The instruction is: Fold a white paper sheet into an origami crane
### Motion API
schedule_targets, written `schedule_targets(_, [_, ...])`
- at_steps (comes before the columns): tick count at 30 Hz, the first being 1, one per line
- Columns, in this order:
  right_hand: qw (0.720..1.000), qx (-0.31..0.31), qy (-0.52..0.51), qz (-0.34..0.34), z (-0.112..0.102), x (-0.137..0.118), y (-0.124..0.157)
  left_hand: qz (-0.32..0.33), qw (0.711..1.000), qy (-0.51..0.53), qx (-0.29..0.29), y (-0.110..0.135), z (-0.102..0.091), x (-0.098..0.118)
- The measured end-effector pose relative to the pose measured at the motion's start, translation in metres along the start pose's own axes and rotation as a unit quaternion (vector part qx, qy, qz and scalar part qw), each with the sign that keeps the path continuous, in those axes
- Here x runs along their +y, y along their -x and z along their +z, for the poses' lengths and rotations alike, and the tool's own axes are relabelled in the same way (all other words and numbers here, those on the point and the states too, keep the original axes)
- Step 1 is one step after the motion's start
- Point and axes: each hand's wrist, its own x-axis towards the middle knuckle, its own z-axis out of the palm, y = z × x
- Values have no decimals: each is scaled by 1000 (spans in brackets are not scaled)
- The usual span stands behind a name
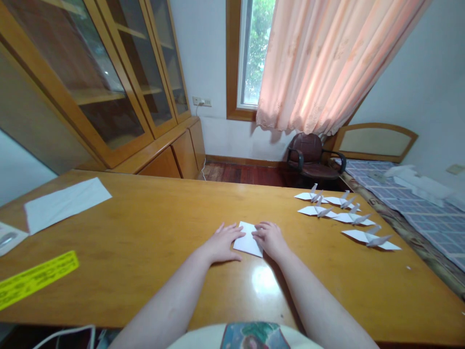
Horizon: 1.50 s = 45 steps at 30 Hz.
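Note:
A small white sheet of folded paper lies on the table in front of me, between my two hands. My left hand rests flat at its left side, fingers spread, the fingertips on the paper's upper left edge and the thumb apart below. On the right side, my right hand has its fingers bent over the paper's edge, closed on it; the thumb is hidden. Several folded paper cranes, among them a front one and a rear one, stand to the right.
On the wooden table a larger white sheet lies at the left, near a white packet. A yellow printed strip appears at lower left. Behind are a glass cabinet, an office chair and a bed.

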Motion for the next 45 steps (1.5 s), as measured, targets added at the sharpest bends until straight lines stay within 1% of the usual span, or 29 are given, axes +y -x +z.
schedule_targets(2, [1000,-7,-6,-2,-2,1,1,9,1000,4,-23,3,-4,-1])
schedule_targets(5, [999,-19,-31,2,-4,4,1,24,999,8,-24,4,-7,-4])
schedule_targets(11, [998,-32,-60,-7,-6,7,0,21,999,16,25,2,-6,-8])
schedule_targets(16, [998,-34,-61,2,-7,5,1,28,999,9,41,2,-6,-9])
schedule_targets(19, [998,-34,-61,2,-6,5,1,27,998,-10,57,2,-2,-7])
schedule_targets(24, [998,-34,-61,-2,-4,6,1,15,994,-20,102,0,6,0])
schedule_targets(27, [998,-35,-60,2,-4,5,1,12,992,24,123,-2,7,4])
schedule_targets(29, [998,-35,-59,5,-4,4,1,7,987,86,139,-4,6,5])
schedule_targets(32, [998,-35,-58,9,-6,2,2,-6,969,187,163,-8,7,3])
schedule_targets(35, [998,-35,-60,15,-6,0,2,15,961,225,159,-11,10,0])
schedule_targets(38, [997,-37,-60,18,-7,-1,2,49,969,201,136,-12,13,-3])
schedule_targets(41, [997,-35,-64,13,-8,-2,2,60,981,145,115,-14,14,-2])
schedule_targets(43, [997,-31,-73,13,-9,-2,2,33,988,95,121,-16,14,1])
schedule_targets(45, [995,-29,-89,18,-9,-3,3,-17,989,48,140,-18,14,5])
